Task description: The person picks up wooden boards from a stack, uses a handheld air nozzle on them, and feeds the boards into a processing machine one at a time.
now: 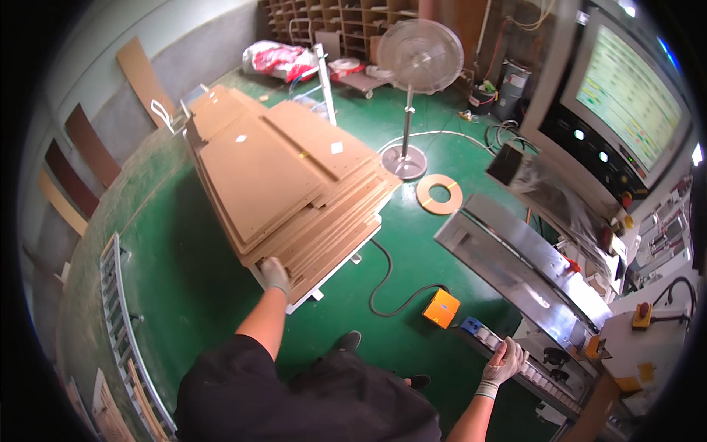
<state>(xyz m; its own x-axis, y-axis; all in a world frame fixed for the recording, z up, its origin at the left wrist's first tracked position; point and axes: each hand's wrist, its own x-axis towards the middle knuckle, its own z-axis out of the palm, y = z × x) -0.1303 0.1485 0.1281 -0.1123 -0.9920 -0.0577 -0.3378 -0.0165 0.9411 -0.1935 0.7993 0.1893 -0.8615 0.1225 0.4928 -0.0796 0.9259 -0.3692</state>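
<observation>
the left hand (275,274), gloved, grips the near edge of a board in the stack of boards (283,173), fingers curled over the corner. the stack sits on a white cart (346,261) to the person's front left, its layers stepped and fanned toward the right. the right hand (504,362), also gloved, rests with fingers spread flat on the roller rail (530,376) of the machine (530,258) at the right, gripping nothing. between cart and machine lies open green floor (199,280), crossed by a black cable (387,287) running to an orange pedal (441,307). a wooden ring (439,194) lies on the floor just beyond, near the base of a fan (418,59). a screen (630,96) stands above the machine. shelves (331,18) line the far wall.
</observation>
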